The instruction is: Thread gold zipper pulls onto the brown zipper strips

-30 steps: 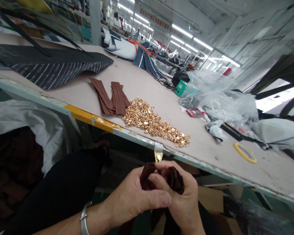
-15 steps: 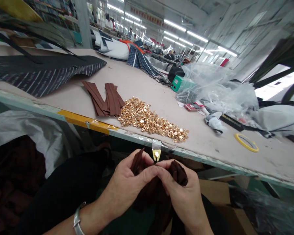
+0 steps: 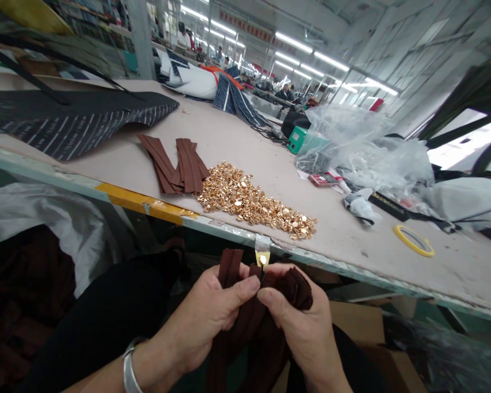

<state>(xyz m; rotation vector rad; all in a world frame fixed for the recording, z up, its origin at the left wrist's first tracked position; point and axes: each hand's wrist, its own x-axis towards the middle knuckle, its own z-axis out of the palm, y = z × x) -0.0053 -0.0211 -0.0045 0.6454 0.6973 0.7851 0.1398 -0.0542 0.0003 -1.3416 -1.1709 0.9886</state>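
Observation:
My left hand (image 3: 219, 308) pinches a brown zipper tape (image 3: 230, 267), whose end sticks up past the fingers. My right hand (image 3: 298, 314) is closed on a bunched brown zipper tape (image 3: 298, 289). More of the brown tape hangs down between both hands. Just beyond my fingertips, a small yellow holder (image 3: 262, 255) is fixed to the table edge, with a shiny gold piece on it. A heap of gold zipper sliders (image 3: 249, 199) lies on the table near the edge. To its left rest several cut brown zipper strips (image 3: 180, 166).
The table (image 3: 360, 262) has a roll of yellow tape (image 3: 414, 240), a crumpled grey cloth (image 3: 360, 206), clear plastic bags (image 3: 364, 144) and a green box (image 3: 297, 140) on the right. Dark striped material (image 3: 85, 123) lies left. Below right is a cardboard box (image 3: 358, 322).
My thumbs have moved slightly apart. The tape end in my left hand now stands taller and flatter, and more brown tape shows between my hands.

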